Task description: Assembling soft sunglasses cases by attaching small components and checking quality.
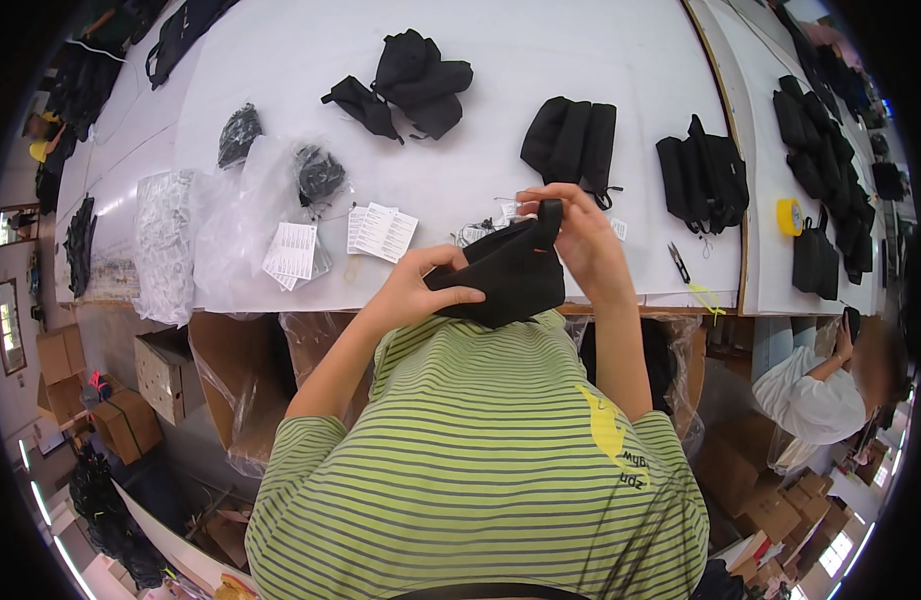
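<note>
A black fabric pouch (507, 275) is held up at the table's near edge, in front of my chest. My left hand (432, 283) grips its left side, thumb on the near face and fingers at the top edge. At the upper right corner, my right hand (586, 238) is closed around the pouch's short strap loop (549, 222). A thin string shows by the right fingertips; whether they pinch it I cannot tell. Just behind the pouch lie small tags with strings (477, 231), partly covered by it.
Printed cards (382, 231) and clear plastic bags (262, 205) lie to the left. Black pouches (570, 143) sit in groups farther back and right. Snips (678, 262) and a yellow tape roll (788, 216) are at right. Another person (815, 395) sits beyond the right side.
</note>
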A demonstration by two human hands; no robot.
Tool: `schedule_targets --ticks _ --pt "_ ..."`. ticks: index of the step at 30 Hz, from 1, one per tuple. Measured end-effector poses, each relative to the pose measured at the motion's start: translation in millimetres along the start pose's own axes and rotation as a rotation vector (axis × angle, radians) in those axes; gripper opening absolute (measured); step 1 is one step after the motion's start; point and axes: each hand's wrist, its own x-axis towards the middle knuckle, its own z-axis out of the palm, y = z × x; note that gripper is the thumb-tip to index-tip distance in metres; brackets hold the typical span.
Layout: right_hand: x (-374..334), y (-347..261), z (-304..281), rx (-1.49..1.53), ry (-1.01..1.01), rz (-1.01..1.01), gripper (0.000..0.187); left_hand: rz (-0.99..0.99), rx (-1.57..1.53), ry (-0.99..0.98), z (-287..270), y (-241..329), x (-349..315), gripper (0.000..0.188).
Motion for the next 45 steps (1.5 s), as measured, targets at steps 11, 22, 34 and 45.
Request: schedule_targets --ticks 11,22,34,45 --pt "-27 75 -38 0.168 0.224 0.476 0.044 -0.446 -0.352 0.000 4 0 0 0.025" --pt "-44 71 -27 0.208 0.279 0.550 0.059 -0.376 -0.216 0.031 12 -6 7 0.024" --pt "-50 7 -53 -0.386 0.114 0.554 0.039 -0.270 0.084 0.303 -18 -35 -2 0.024" --pt "-21 18 -75 0.755 0.510 -0.009 0.026 -0.199 0.290 0.176 -3 4 -18 0.023"
